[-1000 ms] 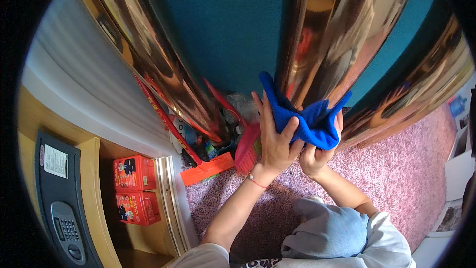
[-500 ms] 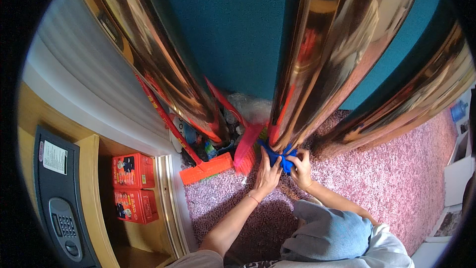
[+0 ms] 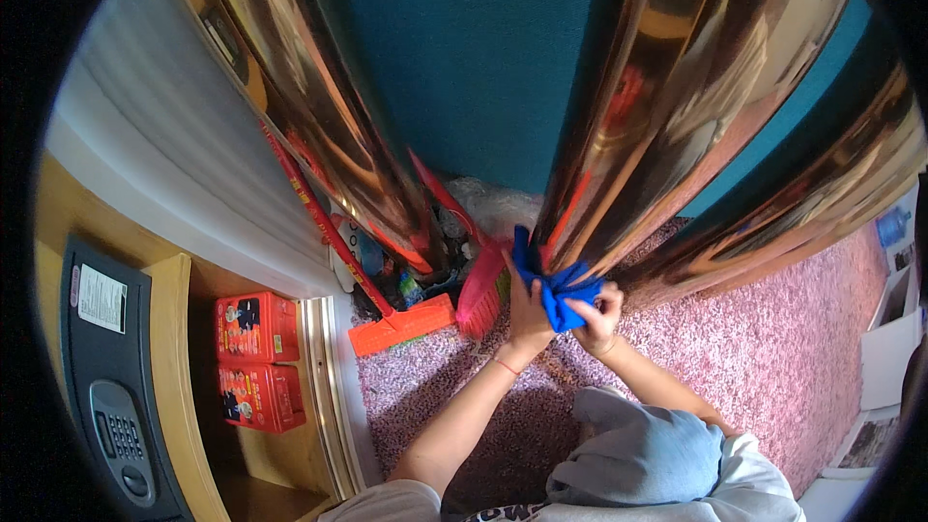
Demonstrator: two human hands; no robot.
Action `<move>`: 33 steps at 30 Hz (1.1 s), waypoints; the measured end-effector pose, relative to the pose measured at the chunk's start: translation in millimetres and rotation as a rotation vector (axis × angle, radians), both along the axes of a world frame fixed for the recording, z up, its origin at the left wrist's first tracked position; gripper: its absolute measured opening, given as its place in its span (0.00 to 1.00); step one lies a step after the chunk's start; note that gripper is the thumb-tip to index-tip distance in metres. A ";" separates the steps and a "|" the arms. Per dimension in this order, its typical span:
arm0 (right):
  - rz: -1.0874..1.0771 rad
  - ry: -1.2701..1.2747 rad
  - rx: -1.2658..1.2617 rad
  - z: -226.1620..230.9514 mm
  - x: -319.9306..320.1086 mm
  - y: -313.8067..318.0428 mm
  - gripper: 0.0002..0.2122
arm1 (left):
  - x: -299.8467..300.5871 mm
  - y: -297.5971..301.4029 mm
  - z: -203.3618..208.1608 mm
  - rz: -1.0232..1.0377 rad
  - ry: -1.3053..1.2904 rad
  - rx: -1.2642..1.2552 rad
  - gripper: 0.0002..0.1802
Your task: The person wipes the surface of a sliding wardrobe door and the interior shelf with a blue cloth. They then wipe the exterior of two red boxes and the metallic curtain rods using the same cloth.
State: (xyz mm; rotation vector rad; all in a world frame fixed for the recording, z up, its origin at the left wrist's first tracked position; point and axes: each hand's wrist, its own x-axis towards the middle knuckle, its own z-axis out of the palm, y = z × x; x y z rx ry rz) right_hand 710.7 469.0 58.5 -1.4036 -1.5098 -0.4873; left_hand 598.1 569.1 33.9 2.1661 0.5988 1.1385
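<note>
A bright blue cloth [image 3: 559, 302] is spread against the foot of the middle polished gold-coloured column [image 3: 646, 116]. My left hand [image 3: 530, 317] grips the cloth's left side, its fingers partly hidden behind the fabric. On the other side, my right hand [image 3: 601, 321] closes on the cloth's right edge, thumb on top. One corner of the cloth sticks up along the column's left side. Just left of my left hand, a pink brush [image 3: 478, 302] with bristles leans beside the column.
A red broom [image 3: 401, 325] stands farther left, near a plastic bag [image 3: 495, 203]. At left, a wooden cabinet [image 3: 174, 329] holds red boxes [image 3: 257, 327] and a dark safe [image 3: 111, 377]. More gold columns [image 3: 324, 106] flank the middle one, over pinkish carpet [image 3: 735, 329].
The cloth has gone from bunched under both hands to more spread out around the column's foot. My hands have drawn slightly apart, the right one shifting a little to the right.
</note>
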 end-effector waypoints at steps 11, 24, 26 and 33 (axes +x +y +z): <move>0.091 0.193 -0.337 -30.2 -17.4 -21.1 0.24 | -26.9 -34.5 -17.3 0.008 0.144 -0.297 0.45; -0.017 0.123 -0.100 10.4 -10.2 -12.5 0.25 | 1.4 -24.1 18.2 0.040 -0.172 0.294 0.45; 0.043 0.160 -0.266 -2.9 -13.5 -19.9 0.28 | -19.5 -27.8 -29.0 -0.048 -0.007 0.111 0.44; -0.027 0.055 0.012 86.9 -17.1 -1.0 0.24 | -8.9 -6.6 83.8 -0.005 -0.155 0.249 0.45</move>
